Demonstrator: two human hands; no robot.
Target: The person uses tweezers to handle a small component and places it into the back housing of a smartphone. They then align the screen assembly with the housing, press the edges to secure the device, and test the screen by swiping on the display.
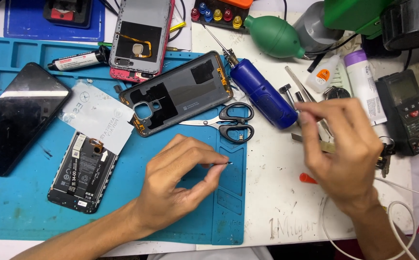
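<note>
Head view: left hand point(178, 180) is resting on the blue mat point(21, 192), thumb and forefinger pinching a tiny screw point(228, 164) at their tips, just past the mat's right-hand trays. The screw's long axis is running roughly left-right and pointing toward the right hand point(342, 149).

Right hand is hovering over the white table point(277, 192), motion-blurred, fingers loosely curled and pointing left; can't tell if it's gripping anything. It's reaching near the tweezers point(298, 86) and the blue electric screwdriver point(260, 91), which is lying diagonally with its bit up-left. The screwdriver is up and right of the screw, nearer the right hand.

Scissors point(231, 123) are lying just above the left hand. The open phone body point(81, 171) is sitting left of that hand on the mat, and the grey back cover point(178, 94) is lying above it.
</note>
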